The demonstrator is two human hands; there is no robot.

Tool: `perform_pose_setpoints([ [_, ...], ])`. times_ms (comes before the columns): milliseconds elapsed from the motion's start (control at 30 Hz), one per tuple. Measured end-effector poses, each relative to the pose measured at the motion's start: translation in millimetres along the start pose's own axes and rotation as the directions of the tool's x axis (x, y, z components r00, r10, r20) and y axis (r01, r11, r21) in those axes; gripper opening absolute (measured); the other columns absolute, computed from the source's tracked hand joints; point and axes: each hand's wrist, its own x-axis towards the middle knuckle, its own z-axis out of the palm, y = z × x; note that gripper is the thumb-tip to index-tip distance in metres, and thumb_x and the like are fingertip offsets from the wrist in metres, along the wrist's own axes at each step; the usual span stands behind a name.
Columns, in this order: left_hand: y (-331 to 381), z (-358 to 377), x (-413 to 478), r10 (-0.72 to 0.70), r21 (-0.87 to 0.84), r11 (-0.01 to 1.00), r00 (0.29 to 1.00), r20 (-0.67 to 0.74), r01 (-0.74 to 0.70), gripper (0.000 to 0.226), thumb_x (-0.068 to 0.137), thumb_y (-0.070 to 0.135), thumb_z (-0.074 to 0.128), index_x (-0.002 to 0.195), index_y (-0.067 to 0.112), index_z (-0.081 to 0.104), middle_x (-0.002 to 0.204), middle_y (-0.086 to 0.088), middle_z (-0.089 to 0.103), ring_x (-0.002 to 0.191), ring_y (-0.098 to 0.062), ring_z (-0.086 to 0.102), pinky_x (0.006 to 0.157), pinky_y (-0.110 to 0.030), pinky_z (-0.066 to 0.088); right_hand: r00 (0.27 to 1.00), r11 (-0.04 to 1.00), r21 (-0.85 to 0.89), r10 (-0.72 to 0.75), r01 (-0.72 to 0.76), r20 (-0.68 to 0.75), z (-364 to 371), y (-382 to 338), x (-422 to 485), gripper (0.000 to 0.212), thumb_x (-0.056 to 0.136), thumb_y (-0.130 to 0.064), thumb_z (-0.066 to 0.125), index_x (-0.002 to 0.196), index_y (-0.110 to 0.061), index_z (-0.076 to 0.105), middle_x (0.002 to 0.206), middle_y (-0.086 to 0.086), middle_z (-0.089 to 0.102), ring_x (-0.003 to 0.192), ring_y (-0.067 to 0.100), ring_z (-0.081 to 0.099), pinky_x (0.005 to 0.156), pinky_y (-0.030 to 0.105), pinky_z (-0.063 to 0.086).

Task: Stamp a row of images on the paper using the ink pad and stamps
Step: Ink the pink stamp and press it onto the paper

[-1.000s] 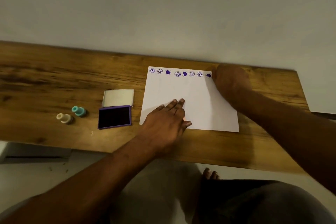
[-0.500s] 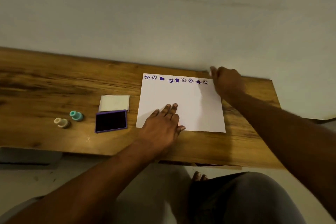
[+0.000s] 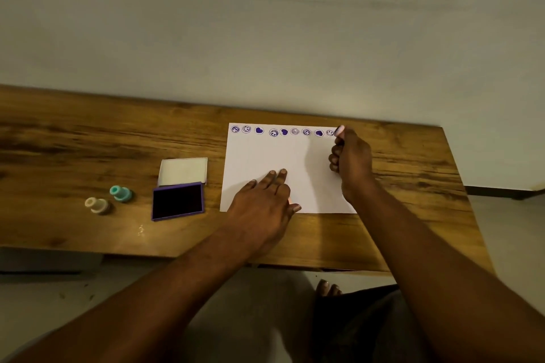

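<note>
Since the earlier frames the right hand [image 3: 351, 160] has drawn back off the far right corner, curled around a pale stamp [image 3: 339, 129] whose tip pokes out beside the last mark of the purple row [image 3: 283, 131]. The left hand [image 3: 262, 203] lies flat, fingers spread, on the paper [image 3: 309, 180]. The ink pad [image 3: 177, 201] sits open just left; re-inking could drag the sheet if that palm lifts

The right hand [image 3: 351, 160] closes around a pale stamp [image 3: 339, 129], hiding all but its tip, and covers the paper's [image 3: 283, 153] far right corner. The left hand [image 3: 262, 203] covers the paper's near edge beneath its palm. The small round prints [image 3: 295, 131] left of the right hand are too tiny to read.
</note>
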Motion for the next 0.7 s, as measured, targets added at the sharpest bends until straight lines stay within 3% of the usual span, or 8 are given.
perform_pose_setpoints([
  [100,1,-5,1,0.001,-0.015,1.0,1.0,-0.023,-0.002,0.062,0.11,0.056,0.024,0.158,0.018,0.036,0.176,0.0,0.014,0.162,-0.019,0.013,0.128,-0.044,0.021,0.972,0.927,-0.299,-0.199,0.228,0.124,4,10,2,0.042,0.104,-0.047,0.048,0.091,-0.015,0.07,0.066,0.001,0.063,0.059,0.013,0.058,0.055,0.028,0.045],
  [167,-1,-6,2,0.001,-0.026,1.0,0.999,-0.055,-0.003,0.059,0.11,0.057,0.028,0.153,0.02,0.042,0.174,0.001,0.021,0.161,-0.019,0.02,0.126,-0.043,0.026,0.949,0.874,-0.377,-0.25,0.307,0.192,3,13,5,0.042,0.104,-0.048,0.049,0.097,-0.014,0.072,0.07,0.004,0.067,0.06,0.013,0.063,0.057,0.029,0.047],
  [300,-6,-4,2,-0.026,-0.123,0.992,0.993,-0.118,0.011,0.05,0.108,0.058,0.036,0.14,0.024,0.053,0.168,0.004,0.037,0.153,-0.02,0.039,0.12,-0.044,0.037,0.915,0.835,-0.398,-0.279,0.381,0.29,0,7,3,0.037,0.104,-0.045,0.052,0.098,-0.014,0.072,0.069,0.0,0.067,0.059,0.01,0.063,0.058,0.025,0.048],
  [433,-11,-13,0,-0.12,-0.242,0.968,0.966,-0.228,0.063,0.057,0.103,0.06,0.05,0.147,0.024,0.053,0.15,0.001,0.06,0.132,-0.022,0.06,0.108,-0.04,0.046,0.836,0.806,-0.368,-0.26,0.463,0.484,-2,-5,-5,0.025,0.104,-0.037,0.056,0.11,-0.018,0.071,0.082,-0.001,0.075,0.071,0.014,0.07,0.066,0.032,0.057],
  [567,-19,-30,-4,-0.237,-0.309,0.941,0.918,-0.319,0.135,0.05,0.1,0.059,0.056,0.139,0.027,0.059,0.133,-0.001,0.07,0.113,-0.021,0.066,0.09,-0.032,0.048,0.701,0.739,-0.328,-0.264,0.588,0.663,6,-13,-15,0.02,0.099,-0.023,0.066,0.118,-0.021,0.072,0.095,-0.004,0.076,0.082,0.014,0.07,0.073,0.028,0.056],
  [700,-30,-39,-8,-0.277,-0.353,0.925,0.881,-0.384,0.137,0.048,0.1,0.06,0.056,0.134,0.027,0.062,0.122,0.001,0.074,0.107,-0.02,0.067,0.084,-0.035,0.05,0.615,0.66,-0.32,-0.275,0.68,0.739,15,-17,-26,0.023,0.093,-0.02,0.074,0.115,-0.024,0.076,0.101,-0.01,0.076,0.091,0.009,0.069,0.077,0.02,0.052],
])
